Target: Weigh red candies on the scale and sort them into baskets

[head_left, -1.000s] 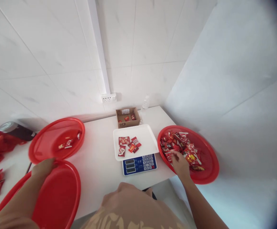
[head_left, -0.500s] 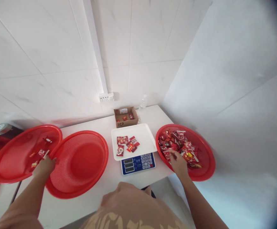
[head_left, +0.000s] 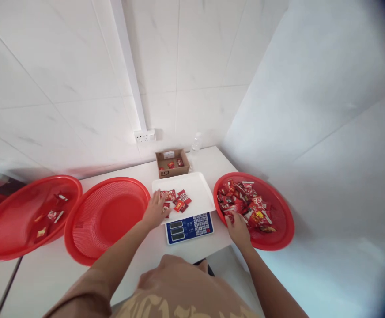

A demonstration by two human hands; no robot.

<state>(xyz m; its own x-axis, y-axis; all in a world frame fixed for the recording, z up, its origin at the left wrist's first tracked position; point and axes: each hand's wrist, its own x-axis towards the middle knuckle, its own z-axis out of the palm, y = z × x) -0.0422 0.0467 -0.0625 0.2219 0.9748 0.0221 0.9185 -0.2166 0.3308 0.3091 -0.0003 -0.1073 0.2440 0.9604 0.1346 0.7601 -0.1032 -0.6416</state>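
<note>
My left hand reaches over the left edge of a white tray. Its fingers are apart, at the small red snack packets lying on the tray. Beneath the tray is a blue electronic scale with a keypad and displays. On the other side, my right hand is at the near left part of the right red basket. Its fingers are closed on a red packet, partly covered by the hand. Many more red packets lie heaped in that basket.
A red mesh basket stands left of the tray. Further left, another red basket holds several packets. Behind the tray are a cardboard box with packets and a clear bottle. A wall rises close on the right.
My left hand has moved right, from the far-left basket to the tray, leaving a packet behind in that basket. My right hand stays at the right basket, its fingers slightly lower.
</note>
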